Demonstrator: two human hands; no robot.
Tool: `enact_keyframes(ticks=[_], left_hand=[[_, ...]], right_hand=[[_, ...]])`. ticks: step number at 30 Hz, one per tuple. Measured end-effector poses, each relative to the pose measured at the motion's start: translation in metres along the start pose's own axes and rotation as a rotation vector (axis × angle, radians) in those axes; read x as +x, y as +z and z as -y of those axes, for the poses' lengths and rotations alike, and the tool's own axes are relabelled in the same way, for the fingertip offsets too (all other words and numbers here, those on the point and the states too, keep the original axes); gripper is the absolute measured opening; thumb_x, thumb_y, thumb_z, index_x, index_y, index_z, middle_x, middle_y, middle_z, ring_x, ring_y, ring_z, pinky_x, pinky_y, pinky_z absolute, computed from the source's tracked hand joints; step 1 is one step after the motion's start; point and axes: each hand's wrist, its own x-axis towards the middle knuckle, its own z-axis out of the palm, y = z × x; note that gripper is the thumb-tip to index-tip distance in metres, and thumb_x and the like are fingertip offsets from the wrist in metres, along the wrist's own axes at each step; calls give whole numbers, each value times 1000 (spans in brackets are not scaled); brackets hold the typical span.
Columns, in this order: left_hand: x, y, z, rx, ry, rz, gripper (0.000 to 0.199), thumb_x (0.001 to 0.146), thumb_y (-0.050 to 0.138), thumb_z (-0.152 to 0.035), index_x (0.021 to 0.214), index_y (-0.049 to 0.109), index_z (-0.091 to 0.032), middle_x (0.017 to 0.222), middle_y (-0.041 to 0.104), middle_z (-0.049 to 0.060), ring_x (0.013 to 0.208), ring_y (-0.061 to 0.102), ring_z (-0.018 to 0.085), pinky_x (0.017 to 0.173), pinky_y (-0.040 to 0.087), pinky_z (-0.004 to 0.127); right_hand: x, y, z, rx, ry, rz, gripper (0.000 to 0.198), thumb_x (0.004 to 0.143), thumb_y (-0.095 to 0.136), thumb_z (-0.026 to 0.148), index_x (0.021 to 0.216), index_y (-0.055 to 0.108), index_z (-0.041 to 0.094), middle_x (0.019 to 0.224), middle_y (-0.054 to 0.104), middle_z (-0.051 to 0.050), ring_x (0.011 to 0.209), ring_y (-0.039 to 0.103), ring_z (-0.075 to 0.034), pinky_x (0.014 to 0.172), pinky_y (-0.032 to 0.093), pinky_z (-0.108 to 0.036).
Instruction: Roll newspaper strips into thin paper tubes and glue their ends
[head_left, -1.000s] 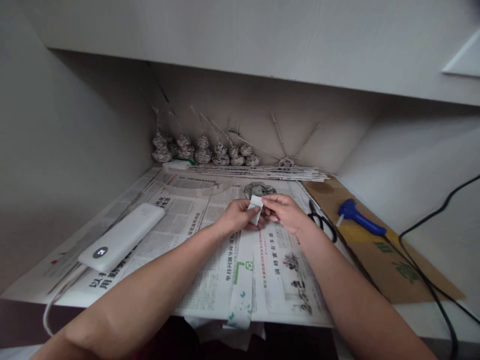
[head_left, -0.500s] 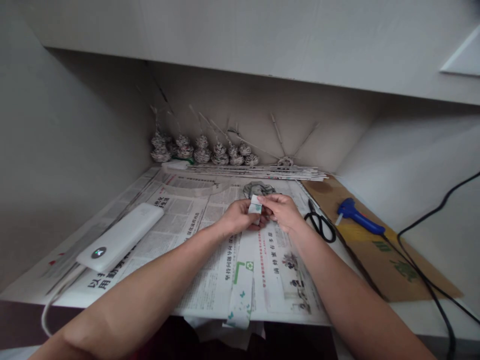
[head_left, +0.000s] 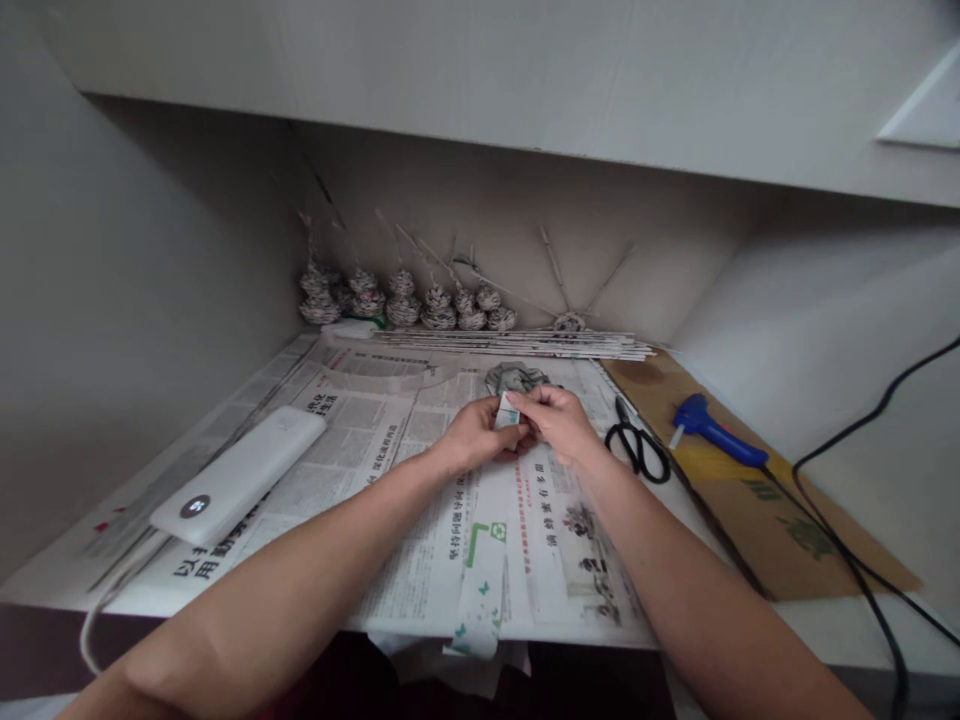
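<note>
Between my two hands is the folded end of a white paper strip (head_left: 482,590) printed with green butterflies and a recycling mark. The strip runs down toward me and hangs over the table's front edge. My left hand (head_left: 480,432) pinches the folded part from the left. From the right, my right hand (head_left: 559,418) presses its thumb on the top of the fold. Some fingers of both hands are hidden behind the strip. Just beyond the hands lies a crumpled grey-green bundle (head_left: 516,377), partly covered by them.
Newspaper (head_left: 397,440) covers the table. At left lies a white power bank (head_left: 240,475) with a cable. Black-handled scissors (head_left: 637,450) and a blue glue gun (head_left: 724,435) on cardboard (head_left: 780,520) are at right. Paper sticks (head_left: 517,345) and several woven gourds (head_left: 403,300) line the back.
My right thumb has slid up and left over the top of the fold, covering more of it. The hands otherwise stay in place, and the view has shifted slightly.
</note>
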Motion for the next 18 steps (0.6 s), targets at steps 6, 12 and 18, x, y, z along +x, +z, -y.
enact_keyframes(ticks=[6,12,18], left_hand=[[-2,0,1,25,25,-51,39,71,66,-46,91,61,-14,74,65,6,61,64,15,52,52,25],[0,-2,0,-92,-56,-85,36,66,72,-43,82,66,-11,73,66,7,63,64,15,56,54,26],[2,-5,0,-35,-29,-81,33,68,70,-42,80,67,-11,72,67,7,63,62,13,56,52,24]], right_hand=[[-1,6,-8,-69,-82,-59,41,60,74,49,58,44,21,41,51,6,30,48,-14,26,38,-24],[-2,-1,4,-20,-7,51,31,63,74,44,72,60,19,52,57,5,38,53,-10,36,47,-24],[-4,-6,10,7,53,169,31,62,76,35,84,70,15,56,63,0,43,56,-11,42,48,-23]])
